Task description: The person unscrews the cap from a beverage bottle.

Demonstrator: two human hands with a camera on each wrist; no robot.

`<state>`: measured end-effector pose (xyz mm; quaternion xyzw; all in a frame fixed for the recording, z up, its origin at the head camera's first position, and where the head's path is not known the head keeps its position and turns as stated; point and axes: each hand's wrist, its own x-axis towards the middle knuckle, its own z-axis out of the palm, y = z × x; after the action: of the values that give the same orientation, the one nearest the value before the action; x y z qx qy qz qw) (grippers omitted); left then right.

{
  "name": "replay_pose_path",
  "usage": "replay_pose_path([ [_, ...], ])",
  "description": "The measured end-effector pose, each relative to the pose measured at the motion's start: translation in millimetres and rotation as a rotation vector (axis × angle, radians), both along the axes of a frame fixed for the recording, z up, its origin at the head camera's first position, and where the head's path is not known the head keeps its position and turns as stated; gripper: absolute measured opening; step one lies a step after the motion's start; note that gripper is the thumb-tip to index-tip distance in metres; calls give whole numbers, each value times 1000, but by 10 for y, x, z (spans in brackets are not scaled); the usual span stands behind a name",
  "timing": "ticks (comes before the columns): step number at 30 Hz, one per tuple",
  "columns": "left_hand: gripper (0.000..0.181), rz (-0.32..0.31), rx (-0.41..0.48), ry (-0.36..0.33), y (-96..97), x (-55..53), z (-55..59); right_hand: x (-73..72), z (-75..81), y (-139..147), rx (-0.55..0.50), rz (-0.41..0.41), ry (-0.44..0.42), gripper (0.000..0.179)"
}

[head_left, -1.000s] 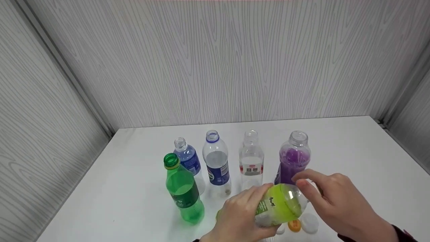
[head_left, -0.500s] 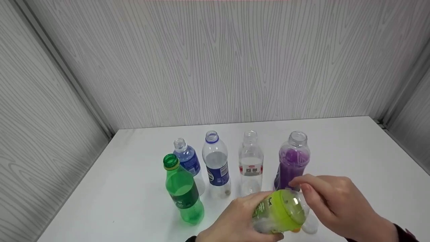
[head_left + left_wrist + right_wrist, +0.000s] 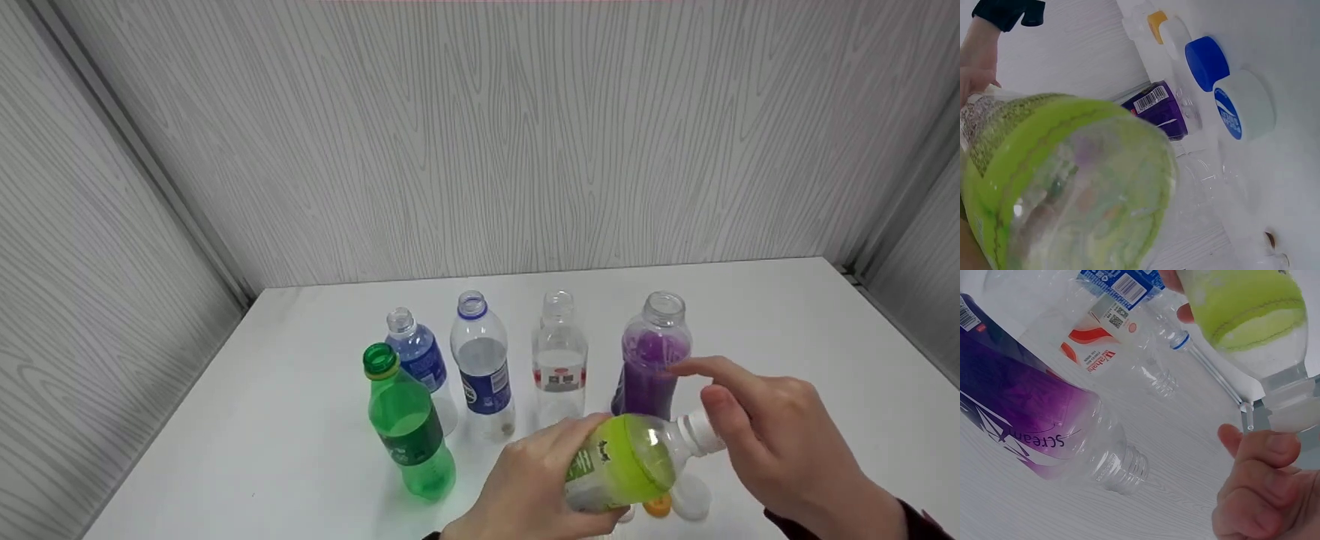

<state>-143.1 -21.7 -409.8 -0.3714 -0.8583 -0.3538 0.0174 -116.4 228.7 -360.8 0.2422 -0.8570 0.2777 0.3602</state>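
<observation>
My left hand (image 3: 536,472) curls round a clear plastic bottle (image 3: 626,461) with a lime-green label. It is held sideways, its neck pointing right. A white cap (image 3: 701,433) sits on the neck. Right at the cap is my right hand (image 3: 787,435), index finger stretched out and thumb raised, overlapping the cap's edge in the head view. In the right wrist view the curled lower fingers (image 3: 1258,489) lie just under the cap, not wrapped round it. The lime-labelled bottle (image 3: 1072,185) fills much of the left wrist view. Behind the hands stands an uncapped purple bottle (image 3: 649,382).
Uncapped bottles stand in a row: a green one (image 3: 411,427), two with blue labels, and a clear one (image 3: 560,375) with a red-marked label. Loose caps lie on the table, including an orange cap (image 3: 658,506) and a blue cap (image 3: 1207,63). Panels enclose the table.
The bottle has tipped away and swung back so its white cap now shows. My right hand has shifted right, its index finger and thumb spreading apart.
</observation>
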Motion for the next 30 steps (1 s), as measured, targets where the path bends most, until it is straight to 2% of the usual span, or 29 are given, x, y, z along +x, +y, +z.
replay_pose_path([
  [4,82,105,-35,273,24,36,-56,12,-11,-20,19,-81,-137,23],
  [7,87,164,-32,438,32,31,-111,8,-38,-47,48,-84,-225,25],
  [11,90,191,-41,557,37,11,-144,3,-48,-93,52,-65,-252,38],
  [14,90,188,-50,549,36,7,-137,-11,-50,-116,42,-46,-231,41],
  [16,88,175,-49,498,33,7,-126,-18,-54,-120,36,-26,-220,37],
  [19,83,117,-36,348,20,-7,-96,-27,-62,-110,30,28,-181,29],
  [22,76,20,0,118,-3,-41,-60,-26,-70,-91,41,92,-114,25],
  [24,72,-43,38,-39,-21,-67,-44,-25,-75,-76,58,131,-69,30],
  [26,68,-93,78,-168,-41,-84,-34,-30,-77,-60,75,168,-31,33],
  [28,67,-129,111,-251,-57,-95,-29,-40,-78,-45,88,200,-3,36],
  [30,66,-149,125,-297,-67,-99,-23,-51,-76,-34,98,223,19,37],
])
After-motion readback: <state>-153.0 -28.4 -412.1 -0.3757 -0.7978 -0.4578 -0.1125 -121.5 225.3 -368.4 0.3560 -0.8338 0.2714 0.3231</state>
